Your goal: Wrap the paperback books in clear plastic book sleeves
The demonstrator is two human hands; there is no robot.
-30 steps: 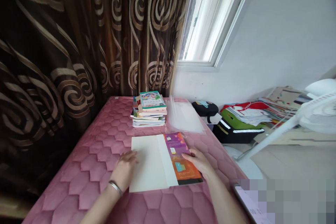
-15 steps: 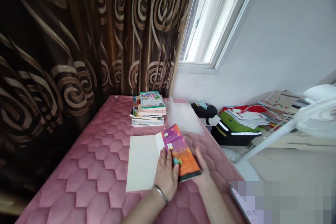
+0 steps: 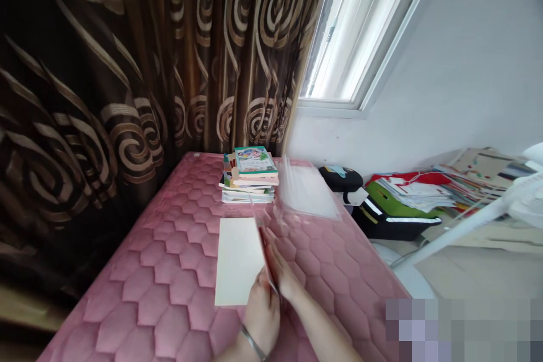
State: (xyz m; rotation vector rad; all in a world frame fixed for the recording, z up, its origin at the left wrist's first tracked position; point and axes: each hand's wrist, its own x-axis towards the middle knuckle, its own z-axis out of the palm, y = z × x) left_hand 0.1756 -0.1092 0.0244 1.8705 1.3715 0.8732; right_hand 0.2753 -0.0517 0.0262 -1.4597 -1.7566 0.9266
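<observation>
A book (image 3: 240,263) lies opened on the pink mattress, a blank cream page facing up on its left side. Its right-hand part (image 3: 266,254), seen nearly edge-on, stands almost upright with what looks like a clear plastic sheet along it. At the lower edge of that raised part, my left hand (image 3: 263,308), with a silver bangle on the wrist, has its fingers curled around it. My right hand (image 3: 283,268) presses along the outer side with fingers straight and together; its thumb is hidden.
Behind the book stands a stack of books (image 3: 250,178), a green-edged one on top. Clear plastic sheets (image 3: 311,192) lie to its right. Beyond the mattress (image 3: 169,288) are a black-and-green box (image 3: 394,212) with papers on it and a white fan (image 3: 479,226).
My left hand moved right from the cream page to the raised part. The purple-and-orange right part swung up from flat to nearly upright, and my right hand moved left with it.
</observation>
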